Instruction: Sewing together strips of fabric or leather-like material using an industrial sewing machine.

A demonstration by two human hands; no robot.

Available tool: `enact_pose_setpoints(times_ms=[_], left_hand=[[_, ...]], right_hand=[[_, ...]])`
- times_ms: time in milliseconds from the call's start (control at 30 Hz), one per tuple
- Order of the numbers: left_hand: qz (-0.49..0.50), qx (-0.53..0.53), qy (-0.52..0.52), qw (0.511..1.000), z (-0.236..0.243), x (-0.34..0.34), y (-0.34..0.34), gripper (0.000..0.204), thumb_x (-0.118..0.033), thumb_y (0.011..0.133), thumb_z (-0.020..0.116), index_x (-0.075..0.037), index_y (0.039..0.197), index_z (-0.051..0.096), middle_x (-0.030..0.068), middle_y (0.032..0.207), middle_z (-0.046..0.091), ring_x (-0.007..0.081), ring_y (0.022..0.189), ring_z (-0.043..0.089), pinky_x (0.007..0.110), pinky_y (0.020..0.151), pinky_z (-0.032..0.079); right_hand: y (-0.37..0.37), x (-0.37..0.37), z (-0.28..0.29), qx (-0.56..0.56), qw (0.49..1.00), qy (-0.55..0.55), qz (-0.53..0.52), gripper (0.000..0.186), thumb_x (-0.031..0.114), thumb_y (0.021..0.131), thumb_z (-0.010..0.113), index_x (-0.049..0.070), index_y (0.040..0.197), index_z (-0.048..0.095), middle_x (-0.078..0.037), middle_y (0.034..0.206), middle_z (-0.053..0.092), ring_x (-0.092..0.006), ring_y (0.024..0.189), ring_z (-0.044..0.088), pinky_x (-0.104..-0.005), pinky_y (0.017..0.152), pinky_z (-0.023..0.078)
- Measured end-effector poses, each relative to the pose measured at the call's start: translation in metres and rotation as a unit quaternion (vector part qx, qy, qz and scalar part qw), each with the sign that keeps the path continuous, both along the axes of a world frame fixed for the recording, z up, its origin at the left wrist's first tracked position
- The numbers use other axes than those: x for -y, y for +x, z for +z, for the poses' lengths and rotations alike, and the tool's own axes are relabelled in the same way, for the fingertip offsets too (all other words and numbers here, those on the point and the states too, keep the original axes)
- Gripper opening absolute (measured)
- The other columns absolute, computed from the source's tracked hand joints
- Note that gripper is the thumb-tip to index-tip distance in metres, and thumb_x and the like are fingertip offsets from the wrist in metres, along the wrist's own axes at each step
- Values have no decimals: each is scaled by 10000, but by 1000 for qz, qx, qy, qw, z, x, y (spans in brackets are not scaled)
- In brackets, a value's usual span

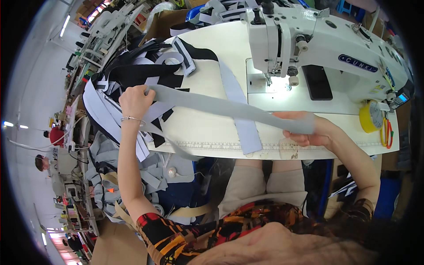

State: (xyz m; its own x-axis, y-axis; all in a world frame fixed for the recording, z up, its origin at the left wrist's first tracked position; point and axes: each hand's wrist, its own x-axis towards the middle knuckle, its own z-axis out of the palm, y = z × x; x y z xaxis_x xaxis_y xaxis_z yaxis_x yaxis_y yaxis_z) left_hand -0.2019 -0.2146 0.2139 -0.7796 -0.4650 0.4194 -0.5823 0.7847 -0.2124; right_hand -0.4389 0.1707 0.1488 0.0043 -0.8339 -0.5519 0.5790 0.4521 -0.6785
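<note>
A long grey fabric strip (pixel 212 104) is stretched between my hands above the white sewing table. My left hand (pixel 134 102) grips it at the left, fingers closed, and a loose length hangs from that hand past the table's front edge. At the right, my right hand (pixel 316 130) has its fingers curled at the strip's other end, which is slightly blurred. Beneath the strip, a pale lilac band (pixel 240 106) lies across the table. Beside my left hand is a pile of black and pale strips (pixel 145 73).
A white sewing machine (pixel 327 39) with its lamp lit stands at the back right. A black phone (pixel 317 82) lies by it. Yellow tape (pixel 370 116) and orange-handled scissors (pixel 387 132) are at the right edge. Grey fabric pieces (pixel 110 172) are heaped below left.
</note>
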Motion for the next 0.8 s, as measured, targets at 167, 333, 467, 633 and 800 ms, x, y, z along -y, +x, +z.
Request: enact_pose_setpoints(times_ms=[167, 333, 467, 633, 800], left_hand=[[-253, -61, -52, 964, -38, -70, -52, 392, -54, 702, 679, -124, 1087, 665, 48, 1110, 661, 235, 969, 628, 403, 848, 485], [-396, -112, 77, 908, -67, -141, -77, 359, -1, 697, 646, -106, 1038, 686, 42, 1086, 681, 252, 969, 634, 384, 836, 499], [-378, -48, 53, 923, -67, -103, -86, 471, 59, 675, 610, -109, 1109, 688, 53, 1159, 674, 292, 1068, 615, 413, 938, 474], [-455, 93, 79, 882, -82, -83, -110, 504, -18, 692, 667, -182, 1169, 661, 37, 1229, 638, 290, 1182, 563, 454, 1069, 394], [-349, 50, 41, 935, -83, -43, -112, 393, -26, 715, 683, -159, 1084, 698, 68, 1007, 695, 286, 984, 645, 440, 975, 461]], right_hand=[[1, 24, -29, 76, 996, 4, -55, 427, 71, 878, 621, 19, 1297, 556, -59, 804, 587, -53, 510, 453, -215, 409, 323], [4, 23, -10, -281, 959, -12, 28, 267, 85, 881, 606, 1, 1134, 612, -63, 852, 601, -94, 608, 536, -254, 484, 407], [7, 20, -25, -807, 519, -278, -40, 282, 157, 824, 686, 9, 1058, 630, -67, 959, 608, -191, 849, 603, -318, 665, 506], [9, 44, -50, -827, 440, -343, 61, 346, 151, 762, 728, 3, 1060, 633, -73, 1075, 600, -263, 1041, 547, -383, 878, 477], [11, 33, -54, -826, 437, -352, 49, 282, 159, 785, 712, 7, 1006, 626, -78, 1074, 593, -258, 1028, 533, -383, 891, 461]])
